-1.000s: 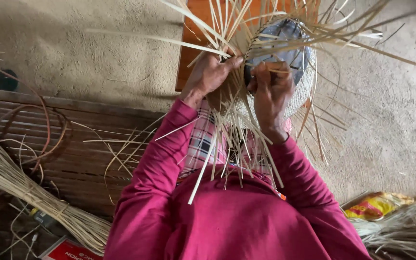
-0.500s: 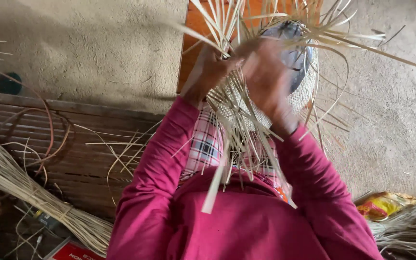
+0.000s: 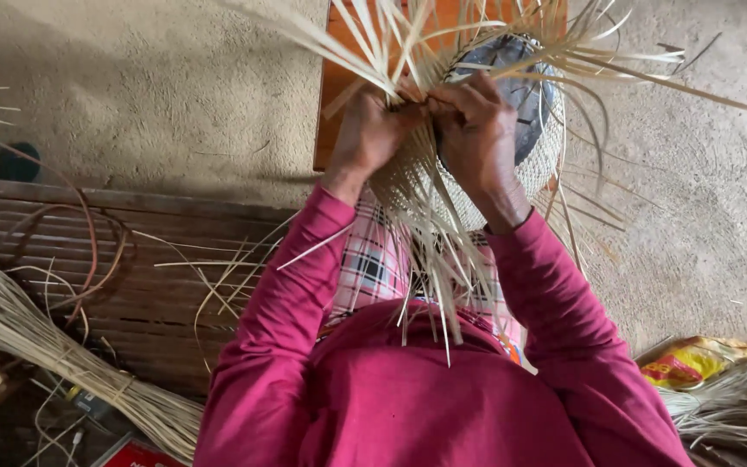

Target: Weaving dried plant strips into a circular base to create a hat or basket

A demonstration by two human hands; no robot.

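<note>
One view only, from the head, looking straight down. Rough grey concrete floor [image 3: 175,95] across the top and right; an orange board [image 3: 339,86] lying on it under the work. Dark slatted wooden platform [image 3: 157,285] along the lower left, scattered with loose pale strips and a coil of reddish-brown cane [image 3: 88,251]. Thick bundle of pale splints [image 3: 36,346] at bottom left; a yellow and red plastic bag [image 3: 693,363] and more splints at bottom right. Magenta sleeves and a pink plaid cloth [image 3: 373,268] filling the lower middle.

Held up at top centre, a half-woven basket [image 3: 538,164] of pale strips, its loose ends fanning out in every direction. Left hand [image 3: 369,130] closed in a tight grip on a tuft of upright strips at the basket's near edge. Right hand [image 3: 477,130] just beside it, knuckles touching, fingers curled shut, pinching strips against the woven wall. Long strip ends hanging down between the forearms over the plaid cloth.
</note>
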